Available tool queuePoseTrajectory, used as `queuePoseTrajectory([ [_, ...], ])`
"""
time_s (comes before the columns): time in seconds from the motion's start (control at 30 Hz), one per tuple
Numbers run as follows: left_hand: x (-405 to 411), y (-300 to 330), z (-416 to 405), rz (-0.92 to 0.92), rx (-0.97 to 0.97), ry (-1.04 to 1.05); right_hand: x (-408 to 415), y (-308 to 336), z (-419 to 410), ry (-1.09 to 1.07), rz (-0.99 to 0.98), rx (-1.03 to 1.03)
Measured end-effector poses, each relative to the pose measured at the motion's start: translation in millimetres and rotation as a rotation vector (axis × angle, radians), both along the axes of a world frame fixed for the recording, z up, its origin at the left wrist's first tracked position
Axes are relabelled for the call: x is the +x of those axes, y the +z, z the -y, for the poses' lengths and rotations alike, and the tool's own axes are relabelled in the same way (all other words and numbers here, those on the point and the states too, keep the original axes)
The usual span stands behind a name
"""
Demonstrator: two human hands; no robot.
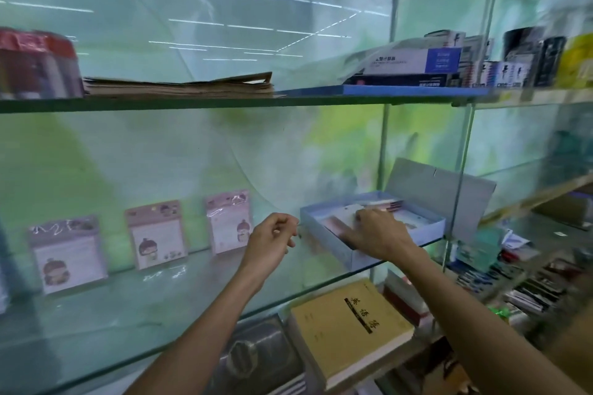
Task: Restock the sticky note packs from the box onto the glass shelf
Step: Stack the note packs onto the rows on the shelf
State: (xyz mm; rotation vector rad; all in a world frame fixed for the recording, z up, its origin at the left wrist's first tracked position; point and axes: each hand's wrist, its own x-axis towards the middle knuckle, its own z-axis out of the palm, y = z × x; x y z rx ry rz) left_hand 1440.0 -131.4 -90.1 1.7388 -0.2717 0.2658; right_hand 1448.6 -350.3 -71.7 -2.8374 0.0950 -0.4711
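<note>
The left hand [272,236] hovered over the glass shelf [134,317], fingers loosely curled and holding nothing. Just right of it, the right hand [375,231] reached into the open box [369,253] at the shelf's right front edge, fingers on a sticky note pack [340,218]; whether they gripped it was unclear. Three packs [157,234] stood along the back edge.

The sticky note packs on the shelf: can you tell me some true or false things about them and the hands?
1. Three sticky note packs stand on the glass shelf. True.
2. The box is closed. False: its lid stands open.
3. The right hand reaches into the box. True.
4. The left hand holds a pack. False: it holds nothing, fingers loosely curled.
5. The box sits left of the packs. False: right.
</note>
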Motion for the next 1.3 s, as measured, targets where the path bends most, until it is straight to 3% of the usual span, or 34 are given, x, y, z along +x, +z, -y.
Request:
queuePoseTrajectory([
  [0.13,-0.6,2.4,5.9,0.001,-0.007,-0.002,1.7,3.0,7.3,0.04,0.085,0.04],
  [0.3,-1.9,1.7,-2.3,-0.003,-0.018,0.031,-1.9,23.3,6.0,0.115,0.351,0.313],
  [0.37,-1.6,1.6,-9.4,-0.003,-0.035,0.051,-6.8,30.4,-0.9,0.16,0.379,0.598],
  [0.47,-3.3,3.7,-21.6,-0.003,-0.083,0.071,-10.8,37.2,-15.2,0.265,0.255,1.223],
  [0.57,-5.2,4.8,-34.9,-0.012,-0.125,0.09,-10.8,36.3,-30.0,0.346,0.155,1.468],
  [1.03,-22.8,26.7,-88.1,0.045,-0.39,0.121,-20.7,7.0,-129.0,0.624,-0.116,1.566],
  [1.3,-39.1,25.3,-146.0,0.112,-0.326,0.321,-25.5,2.0,-177.2,0.69,-0.198,1.349],
])
